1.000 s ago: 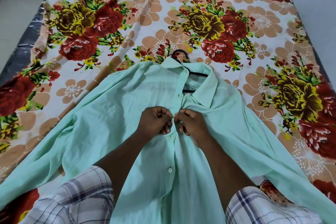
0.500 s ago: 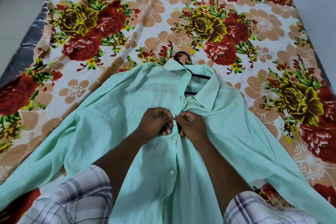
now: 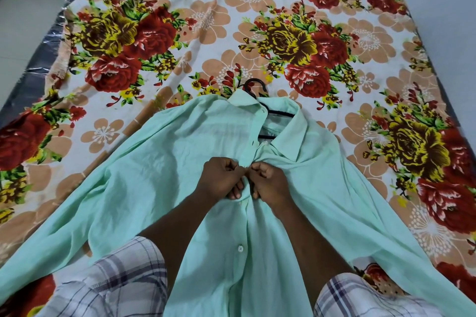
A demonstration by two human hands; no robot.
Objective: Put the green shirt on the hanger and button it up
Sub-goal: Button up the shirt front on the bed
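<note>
My left hand [image 3: 221, 177] and right hand [image 3: 269, 183] still pinch the front of the mint-green cotton shirt [image 3: 154, 175]. Barely anything moved. Buttoning here looks unfinished.

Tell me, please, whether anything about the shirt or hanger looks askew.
Mildly, yes: the green shirt sits lopsided on the black hanger. Its collar gapes towards the right, baring the hanger's bars, while the hook pokes out left of that opening. Nothing looks damaged.

Mint-green shirt [image 3: 159, 175], white button [image 3: 240, 248]; black hanger [image 3: 253, 84] at its twelve o'clock; cream sheet [image 3: 206, 41] with red, yellow, peach flowers; grey-white checked cloth [image 3: 108, 288] at seven o'clock.
</note>
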